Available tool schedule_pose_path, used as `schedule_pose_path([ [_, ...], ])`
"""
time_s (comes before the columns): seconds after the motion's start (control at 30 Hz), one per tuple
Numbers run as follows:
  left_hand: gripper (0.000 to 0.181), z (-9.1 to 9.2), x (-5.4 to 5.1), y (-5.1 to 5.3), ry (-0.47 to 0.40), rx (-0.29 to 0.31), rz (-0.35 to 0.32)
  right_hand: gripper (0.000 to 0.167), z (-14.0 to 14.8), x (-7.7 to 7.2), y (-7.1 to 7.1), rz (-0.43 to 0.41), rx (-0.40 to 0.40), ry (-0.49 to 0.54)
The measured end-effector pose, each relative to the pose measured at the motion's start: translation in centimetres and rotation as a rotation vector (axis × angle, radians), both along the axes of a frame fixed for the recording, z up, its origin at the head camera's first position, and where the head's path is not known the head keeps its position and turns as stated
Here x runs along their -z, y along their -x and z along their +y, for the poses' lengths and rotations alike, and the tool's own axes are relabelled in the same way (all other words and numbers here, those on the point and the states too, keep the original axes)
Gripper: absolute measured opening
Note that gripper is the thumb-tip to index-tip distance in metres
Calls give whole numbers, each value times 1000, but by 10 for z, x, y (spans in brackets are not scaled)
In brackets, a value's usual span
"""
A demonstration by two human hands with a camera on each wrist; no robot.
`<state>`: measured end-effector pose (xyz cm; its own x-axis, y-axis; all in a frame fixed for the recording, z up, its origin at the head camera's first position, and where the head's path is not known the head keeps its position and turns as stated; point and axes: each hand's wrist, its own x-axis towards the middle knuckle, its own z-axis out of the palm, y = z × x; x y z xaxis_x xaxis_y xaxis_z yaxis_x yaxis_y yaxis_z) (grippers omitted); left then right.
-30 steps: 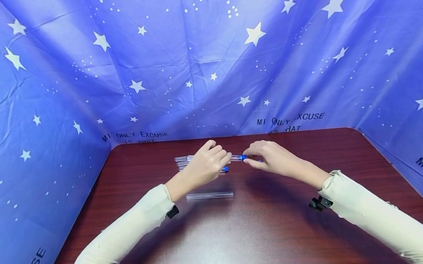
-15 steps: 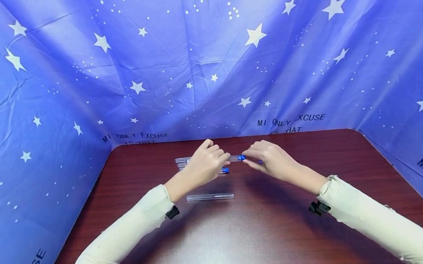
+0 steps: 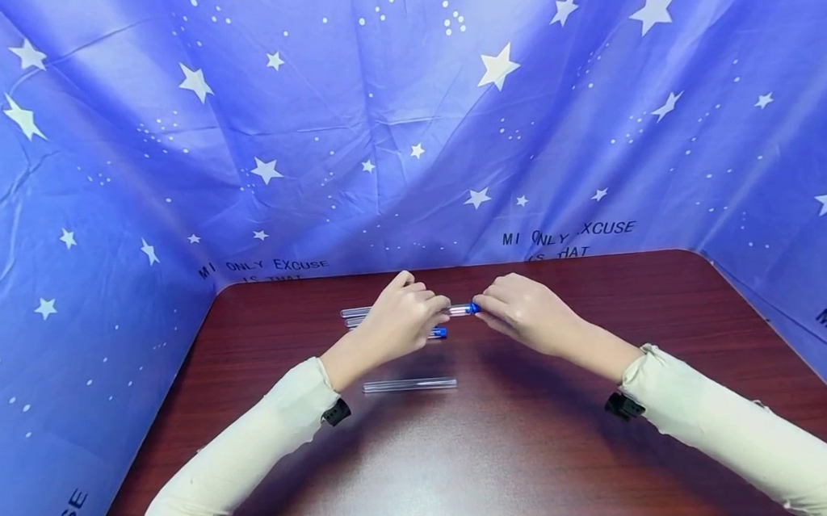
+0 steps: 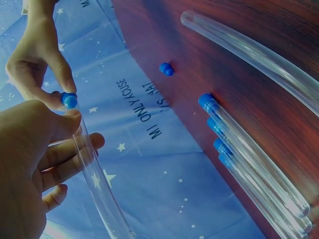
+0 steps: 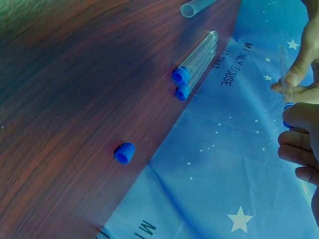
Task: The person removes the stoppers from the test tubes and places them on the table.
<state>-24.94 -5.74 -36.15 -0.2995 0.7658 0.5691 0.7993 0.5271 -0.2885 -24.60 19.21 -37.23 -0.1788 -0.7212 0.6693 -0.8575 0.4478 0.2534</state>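
I count six tubes and six caps: one tube held up, four capped ones in a row, one uncapped tube, and a single loose cap. My left grip [image 3: 399,316] pinches the clear, slim, round-walled tube [image 4: 99,184] between thumb and fingers, and my right grip [image 3: 523,314] pinches the small blue stepped plastic cap [image 4: 70,101] at its mouth; I cannot tell how far in the cap sits. That tube runs nearly level between my two grips, above the dark reddish-brown, wood-grained counter [image 3: 473,464], its cap end to the right. The four clear round-ended tubes with blue caps [image 4: 264,169] lie side by side on the counter, partly behind my left grip in the head view, all their caps facing the same way. Nearer to me, well apart from that row, lies the uncapped clear tube [image 3: 409,385], one end a plain round opening. The loose blue cap [image 5: 124,153] rests on the counter beyond the capped ends. The tubes are see-through and glossy, with pale streaks of light along their walls. Behind hangs a creased blue cloth [image 3: 386,90] printed with white stars, dots and black lettering.
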Motion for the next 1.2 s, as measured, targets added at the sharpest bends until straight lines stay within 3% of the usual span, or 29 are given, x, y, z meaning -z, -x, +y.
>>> schedule_pose_path([
  [0.13, 7, 0, 0, -1, 10, -10, -31, 14, 0, 1, -1, 87, 17, -41],
  [0.27, 8, 1, -1, -3, 27, -26, -57, 26, 0, 3, 0, 168, 4, -54],
  [0.43, 7, 1, -1, -4, 41, -31, -89, 24, 1, 5, 0, 265, -2, -90],
  [0.73, 5, 3, 3, -3, 52, -27, -59, 26, 4, 9, 1, 415, 52, -139],
  [1.2, 7, 2, 3, -5, 71, -30, -74, 26, 6, 12, 0, 482, 57, -187],
])
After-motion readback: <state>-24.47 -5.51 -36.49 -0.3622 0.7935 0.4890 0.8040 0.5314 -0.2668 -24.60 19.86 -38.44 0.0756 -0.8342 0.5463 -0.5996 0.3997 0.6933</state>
